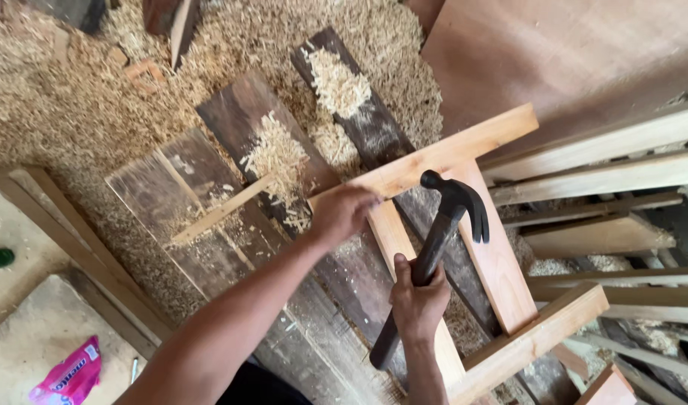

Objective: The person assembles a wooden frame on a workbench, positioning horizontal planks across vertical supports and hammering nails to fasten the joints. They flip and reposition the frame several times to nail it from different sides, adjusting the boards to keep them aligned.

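Hammer raised over the pale wooden frame (501,255).

My right hand (417,296) is wrapped tight round the dark handle of the claw hammer (434,251), gripping it about midway, with the black head up over the frame's top rail and the claw pointing away from my left hand. My left hand (342,211) is curled closed and rests on that top rail's near end, just beside the hammer head; I cannot tell whether it pinches anything. The frame lies across dark old planks (231,180), with wood shavings (74,97) heaped beyond it. A pink wrapper (70,375) lies well off from the frame, by my left elbow.
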Available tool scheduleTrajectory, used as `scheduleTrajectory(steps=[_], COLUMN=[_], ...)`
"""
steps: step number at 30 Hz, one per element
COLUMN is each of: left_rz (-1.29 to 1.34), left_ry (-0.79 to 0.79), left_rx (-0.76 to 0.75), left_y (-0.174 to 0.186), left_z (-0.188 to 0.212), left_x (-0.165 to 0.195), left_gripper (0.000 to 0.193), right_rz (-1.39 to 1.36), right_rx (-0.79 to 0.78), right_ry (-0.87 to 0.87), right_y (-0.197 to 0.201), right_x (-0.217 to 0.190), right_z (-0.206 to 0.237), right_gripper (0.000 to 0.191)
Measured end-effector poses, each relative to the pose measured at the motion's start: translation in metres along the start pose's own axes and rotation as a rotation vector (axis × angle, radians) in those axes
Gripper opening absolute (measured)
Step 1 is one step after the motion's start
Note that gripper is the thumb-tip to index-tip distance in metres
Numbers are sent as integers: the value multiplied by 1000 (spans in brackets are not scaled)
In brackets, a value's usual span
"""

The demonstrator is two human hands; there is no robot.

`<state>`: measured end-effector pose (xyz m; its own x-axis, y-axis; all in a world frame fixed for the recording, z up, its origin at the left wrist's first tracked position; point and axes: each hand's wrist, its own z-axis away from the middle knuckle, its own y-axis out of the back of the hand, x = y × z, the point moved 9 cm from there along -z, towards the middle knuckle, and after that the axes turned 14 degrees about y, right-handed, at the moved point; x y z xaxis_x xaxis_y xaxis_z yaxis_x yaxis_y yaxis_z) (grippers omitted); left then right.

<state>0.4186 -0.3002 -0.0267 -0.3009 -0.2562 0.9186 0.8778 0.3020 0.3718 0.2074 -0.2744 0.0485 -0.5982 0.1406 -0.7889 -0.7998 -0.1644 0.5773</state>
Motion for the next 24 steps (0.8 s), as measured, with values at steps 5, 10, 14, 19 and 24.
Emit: scheduleTrajectory(steps=[5,10,14,19,24], left_rz=[-242,-334,-389,-408,-330], left_ry=[-100,-86,-116,-183,-57], left_rx=[79,94,64,45,-18], left_y=[-9,-14,-17,-20,-24], left_z=[-14,-11,-11,-8,-12], left_x=[-25,-29,-28,-20,-26], left_gripper=[16,23,25,20,19], right_rz=[-122,-286,-127,-120,224], right_rx=[-101,-129,-134,-136,-282], right_ry=[41,101,315,548,243], right_y=[-2,-5,7,4,-22], right_x=[6,1,-13,-25,4], right_z=[10,12,17,24,21], right_gripper=[24,23,25,20,18])
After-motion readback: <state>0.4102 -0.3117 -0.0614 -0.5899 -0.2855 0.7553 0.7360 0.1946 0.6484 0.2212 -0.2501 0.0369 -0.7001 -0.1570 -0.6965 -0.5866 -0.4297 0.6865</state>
